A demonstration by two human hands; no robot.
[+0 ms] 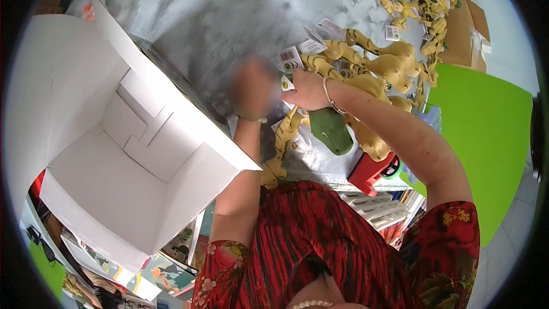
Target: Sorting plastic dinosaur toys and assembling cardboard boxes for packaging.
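Observation:
My right hand [309, 89], with a bracelet at its wrist, is closed round a green toy dinosaur [331, 131]. The toy's rounded green end sticks out below my wrist, and a small white tag [286, 83] shows at my fingertips. Just left of it, my left hand [251, 88] is smeared by blur, so its fingers cannot be made out. Yellow toy animals [369, 86] with brown markings lie under and beyond my right forearm, several with white paper tags [290, 58]. Another yellow toy [287, 131] lies between my forearms.
A large open white box [108, 160] stands at the left, close to my left forearm. More yellow toys [434, 0] are heaped at the far right by a cardboard box [463, 34]. A green board [480, 143] and a red toy part [369, 173] are on the right.

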